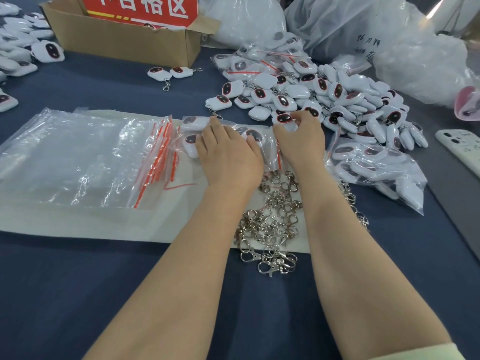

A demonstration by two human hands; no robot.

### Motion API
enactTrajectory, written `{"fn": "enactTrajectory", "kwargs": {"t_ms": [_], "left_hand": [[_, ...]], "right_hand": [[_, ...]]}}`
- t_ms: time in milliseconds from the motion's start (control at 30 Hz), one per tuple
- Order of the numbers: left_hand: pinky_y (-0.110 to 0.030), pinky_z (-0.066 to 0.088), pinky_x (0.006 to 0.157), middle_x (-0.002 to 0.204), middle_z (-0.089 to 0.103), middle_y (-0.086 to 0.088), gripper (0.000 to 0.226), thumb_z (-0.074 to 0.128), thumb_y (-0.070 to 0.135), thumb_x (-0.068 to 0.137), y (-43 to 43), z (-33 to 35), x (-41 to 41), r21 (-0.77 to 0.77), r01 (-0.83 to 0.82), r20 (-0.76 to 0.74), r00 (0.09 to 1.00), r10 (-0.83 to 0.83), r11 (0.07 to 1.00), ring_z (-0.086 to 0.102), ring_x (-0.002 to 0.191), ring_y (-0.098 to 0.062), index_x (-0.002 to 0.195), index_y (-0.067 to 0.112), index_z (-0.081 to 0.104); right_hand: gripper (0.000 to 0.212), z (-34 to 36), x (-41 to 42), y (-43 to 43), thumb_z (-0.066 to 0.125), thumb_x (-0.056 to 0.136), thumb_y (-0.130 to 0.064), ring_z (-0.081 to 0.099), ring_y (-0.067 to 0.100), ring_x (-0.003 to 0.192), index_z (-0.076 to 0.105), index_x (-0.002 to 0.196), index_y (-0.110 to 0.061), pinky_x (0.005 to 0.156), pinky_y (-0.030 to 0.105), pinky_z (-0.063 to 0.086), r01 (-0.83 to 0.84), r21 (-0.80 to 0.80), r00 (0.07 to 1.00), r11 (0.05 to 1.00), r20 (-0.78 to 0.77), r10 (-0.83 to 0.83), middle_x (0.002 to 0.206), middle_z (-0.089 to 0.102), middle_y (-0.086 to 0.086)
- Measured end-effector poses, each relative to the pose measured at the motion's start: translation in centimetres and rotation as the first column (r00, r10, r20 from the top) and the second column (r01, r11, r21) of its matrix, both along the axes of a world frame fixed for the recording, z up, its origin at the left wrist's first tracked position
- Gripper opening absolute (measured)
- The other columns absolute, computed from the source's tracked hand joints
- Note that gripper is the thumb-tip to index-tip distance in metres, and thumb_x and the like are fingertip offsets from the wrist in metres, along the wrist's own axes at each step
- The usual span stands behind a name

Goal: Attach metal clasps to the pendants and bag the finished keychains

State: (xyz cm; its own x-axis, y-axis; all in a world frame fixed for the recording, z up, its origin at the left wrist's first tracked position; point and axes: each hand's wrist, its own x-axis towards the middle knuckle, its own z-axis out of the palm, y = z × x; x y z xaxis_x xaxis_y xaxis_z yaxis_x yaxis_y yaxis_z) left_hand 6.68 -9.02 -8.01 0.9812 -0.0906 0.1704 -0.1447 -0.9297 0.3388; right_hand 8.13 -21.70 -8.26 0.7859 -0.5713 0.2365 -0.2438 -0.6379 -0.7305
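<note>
My left hand point(228, 154) lies flat on a clear zip bag point(265, 140) that holds several white pendants, pressing it onto the table. My right hand point(298, 136) pinches a white pendant with a dark red-rimmed oval point(284, 118) at the near edge of a big pile of pendants point(337, 97). A heap of loose silver metal clasps point(272, 222) lies between my forearms. A stack of empty zip bags with red seal strips point(85, 157) sits to the left.
A cardboard box with a red sign point(124, 37) stands at the back. Two keychains point(168, 72) lie before it. A filled bag of pendants point(376, 167) lies right, a phone point(459, 149) at the far right, more pendants point(20, 45) far left, large plastic bags point(363, 24) behind.
</note>
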Motion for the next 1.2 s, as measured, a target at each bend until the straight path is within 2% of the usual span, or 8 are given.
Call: {"fn": "enactTrajectory", "kwargs": {"t_ms": [167,333,500,600,767,867,1000,1200], "left_hand": [[-0.043,0.016,0.114,0.145,0.029,-0.016,0.051,0.027,0.036,0.1,0.0,0.1,-0.1,0.004,0.008,0.019,1.0,-0.008,1.0,0.024,0.134,-0.031,0.135,0.002,0.041],[-0.042,0.027,0.1,0.13,0.043,-0.016,0.051,0.029,0.042,0.098,0.2,0.6,-0.1,0.003,-0.011,0.037,0.999,0.011,1.0,0.036,0.12,-0.032,0.126,0.002,0.046],[-0.046,0.012,0.115,0.148,0.029,-0.015,0.059,0.023,0.042,0.1,0.3,0.0,0.0,0.018,0.008,0.031,0.999,-0.009,1.0,0.024,0.135,-0.029,0.14,0.001,0.034],[-0.047,0.011,0.116,0.149,0.028,-0.016,0.057,0.023,0.042,0.1,0.3,-0.1,0.1,0.02,0.018,0.026,0.999,-0.019,1.0,0.022,0.137,-0.03,0.139,0.001,0.035],[-0.042,0.029,0.099,0.127,0.05,-0.01,0.044,0.03,0.039,0.099,0.4,0.4,0.3,-0.086,0.01,0.107,0.994,-0.001,0.996,0.041,0.121,-0.029,0.119,0.008,0.053],[-0.043,0.021,0.105,0.138,0.042,-0.008,0.036,0.035,0.032,0.097,0.2,0.3,-0.2,-0.103,0.051,0.154,0.987,-0.035,0.993,0.032,0.129,-0.028,0.116,0.011,0.056],[-0.043,0.007,0.116,0.149,0.032,-0.007,0.038,0.039,0.026,0.096,-0.6,0.3,-0.6,-0.123,0.186,0.226,0.962,-0.155,0.975,0.021,0.14,-0.023,0.129,0.012,0.049],[-0.048,0.019,0.114,0.154,0.025,-0.006,0.041,0.035,0.032,0.099,-0.2,0.5,-0.3,-0.188,0.198,0.193,0.968,-0.162,0.962,0.022,0.141,-0.026,0.133,0.012,0.047]], "right_hand": [[0.049,0.1,0.0,0.1,0.058,0.087,-0.032,0.05,0.017,0.117,0.05,0.132,-0.016,0.095,0.03,0.041,0.002,0.012,1.0,1.0,0.008,-0.002,0.133,0.051,0.003],[0.047,0.0,-0.1,0.1,0.058,0.087,-0.032,0.05,0.018,0.117,0.05,0.131,-0.016,0.095,0.031,0.041,-0.005,0.029,1.0,1.0,0.02,0.004,0.133,0.051,0.003],[0.048,0.0,-0.1,0.1,0.059,0.087,-0.032,0.051,0.016,0.115,0.05,0.132,-0.016,0.088,0.025,0.038,-0.005,0.023,1.0,1.0,0.01,0.004,0.133,0.05,0.002],[0.048,0.0,0.0,0.1,0.059,0.087,-0.033,0.051,0.015,0.113,0.05,0.132,-0.016,0.084,0.023,0.035,-0.005,0.024,1.0,1.0,0.011,0.005,0.133,0.051,0.002],[0.047,-0.1,0.1,0.1,0.059,0.087,-0.033,0.05,0.016,0.114,0.05,0.131,-0.016,0.085,0.023,0.035,-0.009,0.031,1.0,0.999,0.012,0.008,0.133,0.05,0.002],[0.047,0.0,0.0,0.1,0.059,0.087,-0.033,0.05,0.017,0.116,0.051,0.13,-0.016,0.089,0.026,0.039,-0.009,0.046,1.0,0.999,0.018,0.008,0.133,0.051,0.002],[0.047,0.1,0.0,0.1,0.058,0.087,-0.032,0.051,0.018,0.115,0.05,0.13,-0.015,0.092,0.029,0.04,-0.009,0.063,1.0,0.998,0.029,0.007,0.131,0.052,0.004],[0.048,0.1,-0.1,0.2,0.059,0.086,-0.032,0.051,0.018,0.115,0.05,0.131,-0.015,0.094,0.03,0.041,-0.01,0.073,0.999,0.997,0.034,0.008,0.13,0.052,0.004]]}}
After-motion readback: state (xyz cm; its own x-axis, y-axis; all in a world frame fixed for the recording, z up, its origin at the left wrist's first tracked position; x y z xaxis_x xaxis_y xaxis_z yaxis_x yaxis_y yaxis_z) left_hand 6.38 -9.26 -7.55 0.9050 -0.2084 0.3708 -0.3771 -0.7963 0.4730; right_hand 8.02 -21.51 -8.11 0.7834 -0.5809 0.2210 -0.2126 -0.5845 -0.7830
